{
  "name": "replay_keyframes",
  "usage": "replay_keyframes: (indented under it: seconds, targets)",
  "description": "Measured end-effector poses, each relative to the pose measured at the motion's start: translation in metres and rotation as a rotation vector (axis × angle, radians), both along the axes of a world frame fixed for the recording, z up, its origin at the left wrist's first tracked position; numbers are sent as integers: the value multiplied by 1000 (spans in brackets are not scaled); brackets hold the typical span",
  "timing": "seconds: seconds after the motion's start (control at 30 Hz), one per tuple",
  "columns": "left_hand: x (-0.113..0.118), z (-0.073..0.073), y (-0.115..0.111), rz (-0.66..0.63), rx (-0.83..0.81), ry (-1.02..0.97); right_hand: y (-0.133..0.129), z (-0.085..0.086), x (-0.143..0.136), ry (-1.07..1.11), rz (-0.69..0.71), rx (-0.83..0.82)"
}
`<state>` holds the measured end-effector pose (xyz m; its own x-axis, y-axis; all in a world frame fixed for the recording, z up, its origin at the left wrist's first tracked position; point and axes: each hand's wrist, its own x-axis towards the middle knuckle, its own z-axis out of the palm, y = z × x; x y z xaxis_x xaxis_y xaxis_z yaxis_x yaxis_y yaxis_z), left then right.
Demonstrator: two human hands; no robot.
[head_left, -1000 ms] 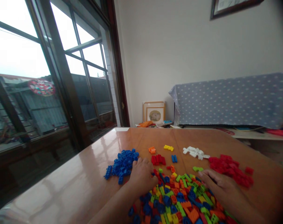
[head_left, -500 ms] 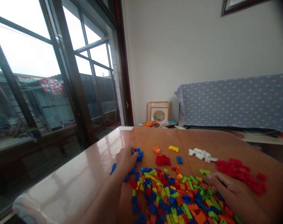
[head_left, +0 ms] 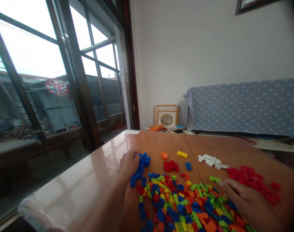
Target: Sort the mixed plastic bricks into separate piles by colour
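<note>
My left hand (head_left: 129,163) lies against the left side of a pile of blue toy bricks (head_left: 143,161), its fingers bent and mostly hidden behind the back of the hand. My right hand (head_left: 242,193) rests at the right edge of a big mixed heap of building bricks (head_left: 183,203). Its thumb and forefinger are closed together, the tips close to some light green bricks (head_left: 214,179). Whether anything is between them is hidden.
Small groups of orange bricks (head_left: 164,155), yellow bricks (head_left: 182,154), red bricks (head_left: 171,166) and two blue bricks (head_left: 188,166) lie beyond the heap. White bricks (head_left: 212,161) and a larger red pile (head_left: 252,180) lie to the right on the brown table (head_left: 137,141).
My left hand has shifted left of the blue pile, uncovering more of it. Loose blue bricks left of that hand are now almost out of sight. My right hand has hardly moved.
</note>
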<state>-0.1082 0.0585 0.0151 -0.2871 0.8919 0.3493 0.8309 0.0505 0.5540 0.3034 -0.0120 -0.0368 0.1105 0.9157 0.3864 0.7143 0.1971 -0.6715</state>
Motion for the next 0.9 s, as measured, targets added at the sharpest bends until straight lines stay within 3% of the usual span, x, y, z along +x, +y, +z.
replay_keyframes:
  seconds: [0.13, 0.3, 0.43, 0.6, 0.9]
  targets:
    - [16, -1, -5, -197, -4, 30, 1, -4, 3, -61, 72, -79]
    - [30, -8, -8, -431, 1, 238, 1, -4, 3, -90, 72, -89]
    - [36, -15, -11, -597, -135, 384, 1, -2, 3, -97, 78, -100]
    - [43, -20, -14, -725, -247, 414, 0, 0, 2, -79, 78, -79]
    - [49, -20, -12, -868, -191, 345, -1, 1, 1, -50, 83, -80]
